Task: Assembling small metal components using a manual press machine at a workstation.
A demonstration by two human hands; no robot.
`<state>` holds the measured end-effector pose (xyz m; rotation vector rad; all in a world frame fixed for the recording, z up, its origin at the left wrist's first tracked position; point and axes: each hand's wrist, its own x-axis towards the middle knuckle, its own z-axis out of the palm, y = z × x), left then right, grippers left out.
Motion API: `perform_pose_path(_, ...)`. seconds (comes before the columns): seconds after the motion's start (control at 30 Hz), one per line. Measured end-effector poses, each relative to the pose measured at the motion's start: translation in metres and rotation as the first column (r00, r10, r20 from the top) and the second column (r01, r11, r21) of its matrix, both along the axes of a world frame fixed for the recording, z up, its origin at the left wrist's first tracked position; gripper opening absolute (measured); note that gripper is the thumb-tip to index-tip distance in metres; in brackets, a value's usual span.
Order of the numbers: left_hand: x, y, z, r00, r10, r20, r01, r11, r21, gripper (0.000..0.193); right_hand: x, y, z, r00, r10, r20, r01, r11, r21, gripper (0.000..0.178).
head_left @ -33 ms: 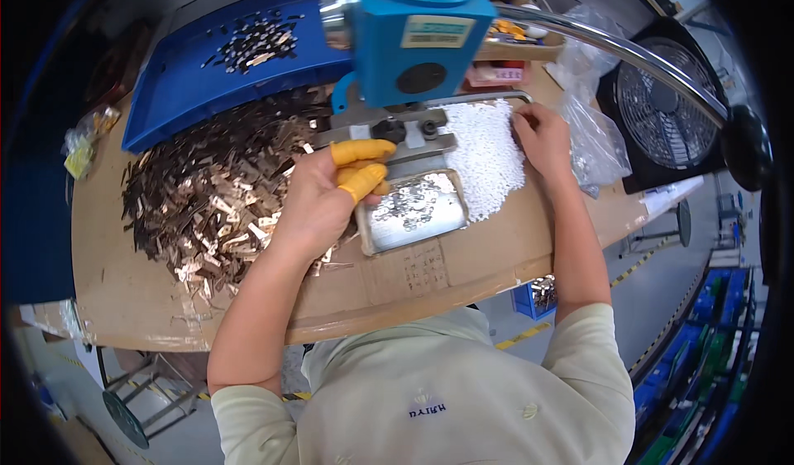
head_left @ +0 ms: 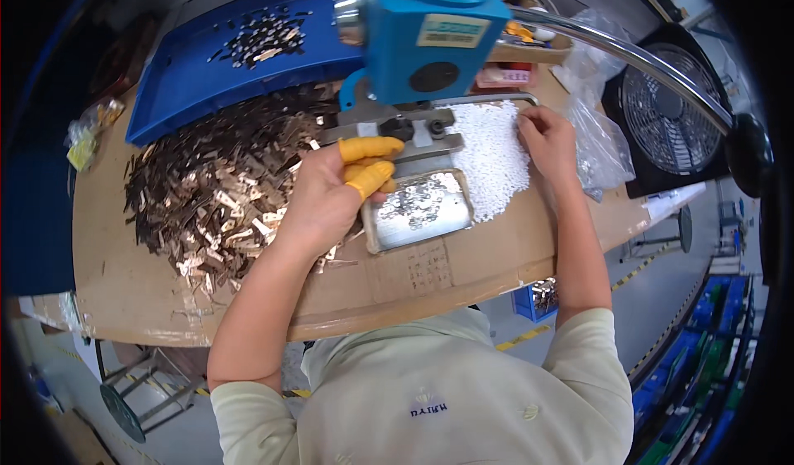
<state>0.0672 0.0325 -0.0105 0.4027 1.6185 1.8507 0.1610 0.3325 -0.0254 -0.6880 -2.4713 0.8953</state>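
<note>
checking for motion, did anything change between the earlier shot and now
Nothing visibly changed. The left hand is still at the blue press base above the small metal tray; the right hand still rests on the white bits.

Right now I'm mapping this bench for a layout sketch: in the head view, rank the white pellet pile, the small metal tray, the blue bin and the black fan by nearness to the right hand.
1. White pellet pile: under the right hand.
2. Small metal tray: lower left.
3. Black fan: to the right.
4. Blue bin: far left, behind the heap.
</note>
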Motion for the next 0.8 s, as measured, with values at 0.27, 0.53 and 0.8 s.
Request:
perform_pose_path(0.27,0.004,0.0,0.013,0.999,0.051,0.013,-0.05,0.999,-0.02,0.042,-0.003,-0.117,0.03,0.889,0.288,-0.356,-0.445,0.729,-0.521,0.011)
perform_pose_path(0.53,0.005,0.0,0.013,0.996,0.022,-0.082,-0.022,1.0,0.007,0.052,-0.013,-0.138,0.02,0.785,0.532,-0.318,-0.424,0.835,0.349,0.007)
perform_pose_path(0.8,-0.017,0.008,0.02,0.999,-0.035,-0.02,0.036,0.999,0.013,0.053,-0.001,-0.133,0.028,0.88,0.401,-0.253,-0.451,0.874,-0.181,0.007)
